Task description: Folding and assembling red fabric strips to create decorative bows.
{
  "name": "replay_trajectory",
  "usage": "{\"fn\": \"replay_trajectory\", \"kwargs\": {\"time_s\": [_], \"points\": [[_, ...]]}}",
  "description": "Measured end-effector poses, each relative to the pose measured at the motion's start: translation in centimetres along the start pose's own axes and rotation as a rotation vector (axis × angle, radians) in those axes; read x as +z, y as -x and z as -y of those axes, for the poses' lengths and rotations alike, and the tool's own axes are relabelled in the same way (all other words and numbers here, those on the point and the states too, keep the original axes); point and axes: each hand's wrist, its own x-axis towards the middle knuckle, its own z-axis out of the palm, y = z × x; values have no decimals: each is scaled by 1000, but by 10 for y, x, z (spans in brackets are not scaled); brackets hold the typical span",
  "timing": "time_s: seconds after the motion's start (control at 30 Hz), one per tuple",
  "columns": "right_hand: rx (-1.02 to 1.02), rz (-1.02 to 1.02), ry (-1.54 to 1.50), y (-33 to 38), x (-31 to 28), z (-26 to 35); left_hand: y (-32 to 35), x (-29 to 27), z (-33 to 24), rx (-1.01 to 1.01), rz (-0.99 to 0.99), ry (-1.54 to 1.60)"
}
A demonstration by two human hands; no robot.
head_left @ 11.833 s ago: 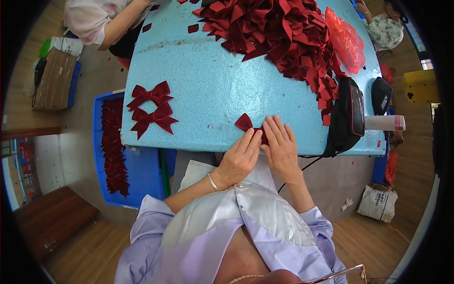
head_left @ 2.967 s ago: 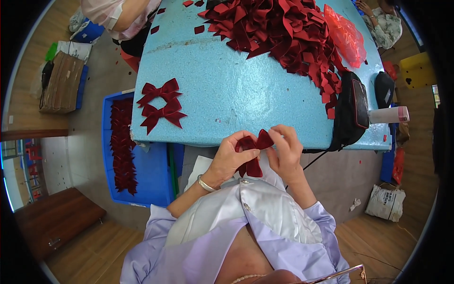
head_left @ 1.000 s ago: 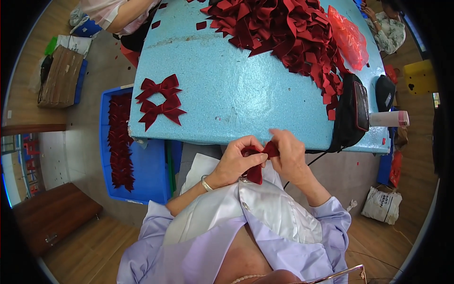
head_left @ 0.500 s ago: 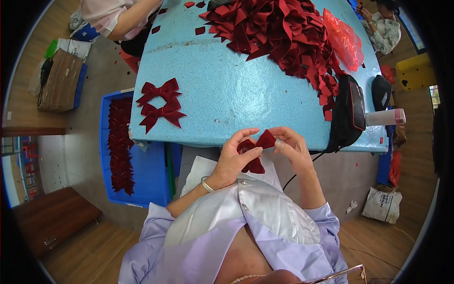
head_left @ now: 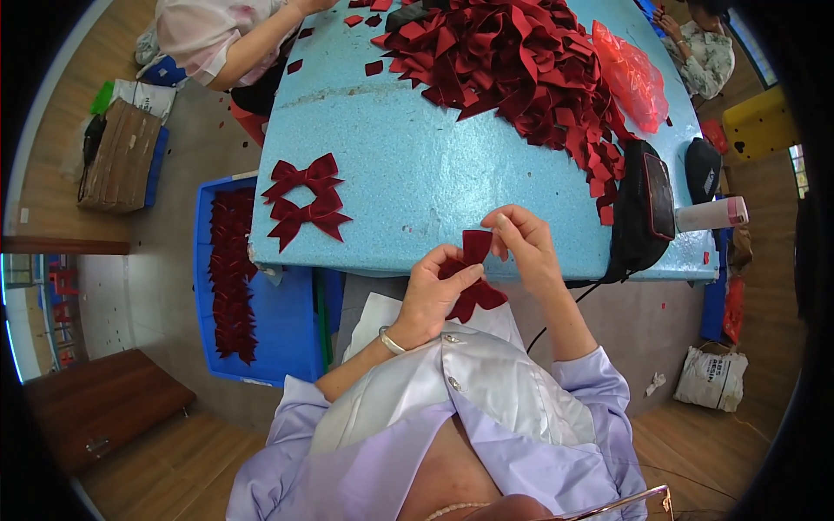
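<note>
A dark red velvet bow [head_left: 476, 300] is held in front of my chest, at the near edge of the blue table. My left hand [head_left: 427, 291] pinches its middle between thumb and fingers, hiding part of the left side. One end of the ribbon stands up from that grip. At its upper right corner, the closed fingertips of my right hand [head_left: 527, 246] touch the ribbon. Two similar bows lie on the table to the left, a farther bow [head_left: 306, 176] and a nearer bow [head_left: 310, 216], touching each other.
A large heap of red ribbon pieces [head_left: 512, 61] covers the table's far side, beside a red plastic bag [head_left: 632, 78]. At right are a black case [head_left: 645, 208] and a pale bottle [head_left: 708, 214]. A blue crate [head_left: 287, 339] holds rows of bows. Another person's arm [head_left: 252, 52] reaches in at far left.
The ribbon end that pointed up and right now stands upright above my left hand. My right hand has risen, its fingers now at that end's top corner. The view has shifted slightly.
</note>
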Motion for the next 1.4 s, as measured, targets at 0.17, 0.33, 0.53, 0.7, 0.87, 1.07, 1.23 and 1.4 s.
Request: {"fn": "replay_trajectory", "kwargs": {"time_s": [0.17, 0.33, 0.53, 0.7, 0.87, 1.07, 1.23, 1.4], "points": [[-41, -6, -1, 19, -2, -4, -5, -3, -1, 44, -103, 130], [50, 3, -44, 27, -10, -15, -7, -2, -4, 90, -57, 154], [-6, -65, -110, 27, -10, -26, -4, 0, -2, 38, 2, 135], [-38, -125, -137, 27, -5, -24, -5, -4, -6, -29, 112, 130], [-62, -186, -82, 24, -10, -21, -6, -23, -6, -76, 55, 96], [-164, -247, 381, 7, -22, -31, 5, -34, -30, 18, -151, -378], [-380, -363, 729, 4, -26, -24, 5, -53, -34, 385, -398, -939], [-478, -585, 731, 14, -36, -15, 2, -33, -32, 674, -274, -1239]]}}
